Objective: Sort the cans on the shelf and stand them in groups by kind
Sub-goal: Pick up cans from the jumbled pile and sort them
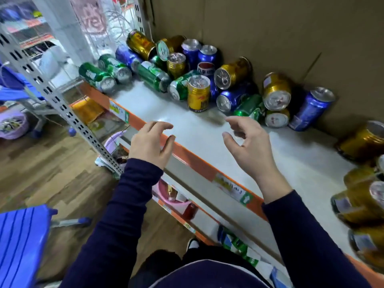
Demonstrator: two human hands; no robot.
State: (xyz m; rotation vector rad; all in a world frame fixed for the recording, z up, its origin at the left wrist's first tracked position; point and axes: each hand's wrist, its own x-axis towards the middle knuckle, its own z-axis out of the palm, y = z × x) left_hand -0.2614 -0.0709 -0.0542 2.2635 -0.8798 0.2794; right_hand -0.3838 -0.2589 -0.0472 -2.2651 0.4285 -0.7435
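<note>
Well, left hand (150, 142) and right hand (247, 142) hover empty, each grip apart; the cans (198, 94) lie heaped at the back of the shelf (276, 156) (most sideways), so tugging one could roll others off.

Both dark navy sleeves (116, 215) stretch forward, cuffs at the wrists. The left hand (149, 142) hovers palm down, fingers spread and loosely curled, gripping nothing. The right hand (247, 146) is up alongside it, back of the hand showing, thumb and forefinger apart, other fingers bent, and it's empty too.
</note>
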